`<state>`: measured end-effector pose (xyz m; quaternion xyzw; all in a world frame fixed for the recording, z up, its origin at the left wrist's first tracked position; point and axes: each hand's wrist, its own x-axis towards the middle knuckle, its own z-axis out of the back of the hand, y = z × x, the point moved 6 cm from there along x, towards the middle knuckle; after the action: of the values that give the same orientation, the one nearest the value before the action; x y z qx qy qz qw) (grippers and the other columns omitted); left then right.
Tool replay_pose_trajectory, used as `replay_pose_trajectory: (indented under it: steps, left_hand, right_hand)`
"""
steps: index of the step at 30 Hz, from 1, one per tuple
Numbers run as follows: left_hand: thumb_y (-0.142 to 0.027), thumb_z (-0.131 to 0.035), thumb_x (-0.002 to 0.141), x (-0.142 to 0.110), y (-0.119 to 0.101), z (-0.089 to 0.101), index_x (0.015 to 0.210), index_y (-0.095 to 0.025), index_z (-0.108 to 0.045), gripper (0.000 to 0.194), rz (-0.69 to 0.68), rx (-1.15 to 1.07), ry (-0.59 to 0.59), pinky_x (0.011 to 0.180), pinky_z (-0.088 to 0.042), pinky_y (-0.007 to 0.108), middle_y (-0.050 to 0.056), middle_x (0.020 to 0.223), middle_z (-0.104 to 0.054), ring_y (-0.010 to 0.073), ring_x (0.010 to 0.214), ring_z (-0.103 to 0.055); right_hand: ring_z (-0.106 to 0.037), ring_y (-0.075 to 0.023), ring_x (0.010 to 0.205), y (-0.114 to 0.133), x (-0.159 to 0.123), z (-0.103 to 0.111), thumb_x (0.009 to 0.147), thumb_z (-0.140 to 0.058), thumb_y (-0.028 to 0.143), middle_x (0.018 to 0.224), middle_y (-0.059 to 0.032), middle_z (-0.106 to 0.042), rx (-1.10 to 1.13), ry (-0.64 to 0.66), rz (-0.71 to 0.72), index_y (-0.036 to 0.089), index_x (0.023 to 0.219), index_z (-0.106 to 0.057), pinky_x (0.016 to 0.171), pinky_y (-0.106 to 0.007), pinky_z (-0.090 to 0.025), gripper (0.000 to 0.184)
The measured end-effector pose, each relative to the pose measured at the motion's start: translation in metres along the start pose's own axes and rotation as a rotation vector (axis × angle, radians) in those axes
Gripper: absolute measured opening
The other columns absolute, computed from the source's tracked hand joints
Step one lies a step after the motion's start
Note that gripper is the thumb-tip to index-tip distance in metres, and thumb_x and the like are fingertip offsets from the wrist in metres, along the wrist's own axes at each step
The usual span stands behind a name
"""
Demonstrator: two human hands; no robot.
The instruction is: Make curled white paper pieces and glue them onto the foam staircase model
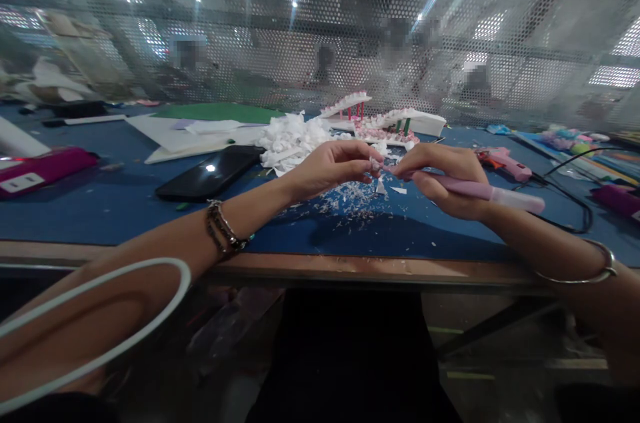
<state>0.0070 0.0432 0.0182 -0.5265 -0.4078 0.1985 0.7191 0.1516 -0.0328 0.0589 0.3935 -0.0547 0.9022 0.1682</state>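
Note:
My left hand (336, 168) is closed, pinching a small whitish piece (374, 163) between thumb and fingertips. Closed around a pink pen-shaped tool (465, 188) with a clear rear end is my right hand (445, 173). The tool's front end meets the small piece, but its tip is too small to make out. Tiny white scraps (350, 204) are scattered on the blue tabletop (280, 229) below both hands. Just behind my left hand rises a heap of white torn bits (295, 139).
A black phone (207, 173) lies left of the heap, before white sheets (175, 136) and a green sheet (220, 112). Behind my hands stands a white model (415, 121) with red and green posts. A pink glue gun (510, 164) with a black cable (585, 209) lies right.

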Motion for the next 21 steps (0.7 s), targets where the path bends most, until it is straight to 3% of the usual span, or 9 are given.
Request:
replay_pose_trajectory:
  steps: [21]
  left_hand:
    - [-0.030, -0.073, 0.069, 0.0005, -0.0004, 0.0001, 0.086, -0.017, -0.068, 0.022, 0.002, 0.053, -0.010, 0.069, -0.052, 0.022, 0.002, 0.082, -0.069, 0.0103, 0.075, -0.063]
  right_hand:
    - [-0.061, -0.0126, 0.072, 0.0005, -0.0004, -0.0009, 0.086, -0.045, 0.017, 0.080, -0.0015, -0.066, 0.020, 0.014, 0.038, 0.021, 0.092, -0.059, 0.065, -0.027, -0.049, 0.015]
